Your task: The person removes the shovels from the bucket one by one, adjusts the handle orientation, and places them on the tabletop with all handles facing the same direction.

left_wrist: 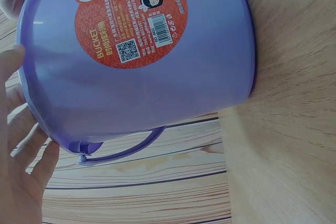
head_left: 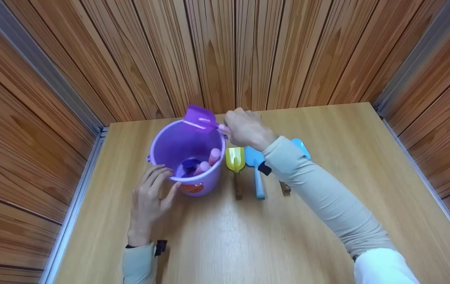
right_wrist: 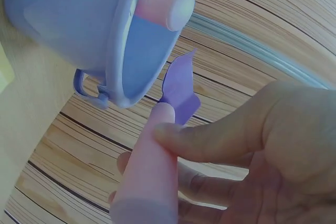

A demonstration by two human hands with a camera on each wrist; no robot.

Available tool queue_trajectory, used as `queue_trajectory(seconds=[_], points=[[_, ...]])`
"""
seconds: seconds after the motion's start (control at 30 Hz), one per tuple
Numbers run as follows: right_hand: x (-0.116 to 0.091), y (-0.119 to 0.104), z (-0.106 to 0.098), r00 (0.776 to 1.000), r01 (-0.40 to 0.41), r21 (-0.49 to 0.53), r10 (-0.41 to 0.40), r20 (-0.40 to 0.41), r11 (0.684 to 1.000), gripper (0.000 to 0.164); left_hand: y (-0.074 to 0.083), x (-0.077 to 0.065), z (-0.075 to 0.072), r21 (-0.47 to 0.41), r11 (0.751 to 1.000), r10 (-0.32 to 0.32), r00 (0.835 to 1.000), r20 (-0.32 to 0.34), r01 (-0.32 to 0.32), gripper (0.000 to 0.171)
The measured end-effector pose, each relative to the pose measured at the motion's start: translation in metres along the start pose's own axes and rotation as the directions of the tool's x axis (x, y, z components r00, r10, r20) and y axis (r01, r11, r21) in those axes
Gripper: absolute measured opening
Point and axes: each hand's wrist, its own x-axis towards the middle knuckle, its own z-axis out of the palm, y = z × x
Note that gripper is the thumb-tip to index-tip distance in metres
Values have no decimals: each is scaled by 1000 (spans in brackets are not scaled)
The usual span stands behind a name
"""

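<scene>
A purple bucket [head_left: 211,179] stands upright on the table, with a red round label [left_wrist: 131,22] on its side. My left hand [head_left: 148,201] holds the near left part of its rim, thumb outside and fingers over the edge. My right hand [head_left: 248,128] grips the pink handle [right_wrist: 147,166] of a purple toy shovel [head_left: 200,118], whose blade overlaps the far right of the bucket's rim in the head view. Inside the bucket lie tools with pink handles [head_left: 214,156] and a dark purple part [head_left: 190,165]; their lower ends are partly hidden.
Right of the bucket lie a yellow toy shovel [head_left: 235,158] with a brown handle and a blue one [head_left: 255,157]. Another light blue tool [head_left: 301,148] is mostly hidden under the right sleeve. Wood-panelled walls [head_left: 217,55] enclose the table's back and sides.
</scene>
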Motion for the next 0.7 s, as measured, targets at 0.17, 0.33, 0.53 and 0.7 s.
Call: queue_trajectory(seconds=[0.17,0.33,0.53,0.7], points=[[-8,14,-1,1000,-29,105,29,6,994,16,1,0,0,0,1000,-17,1000,13,17,35],[-15,26,-2,998,-61,171,60,14,983,25,1,-2,0,7,999,-33,999,14,33,38],[-25,38,-3,992,-125,289,126,16,949,33,2,-2,0,0,999,-55,998,25,55,39],[-31,45,1,992,-113,348,127,-18,931,36,1,-1,-1,4,998,-57,998,23,57,38]])
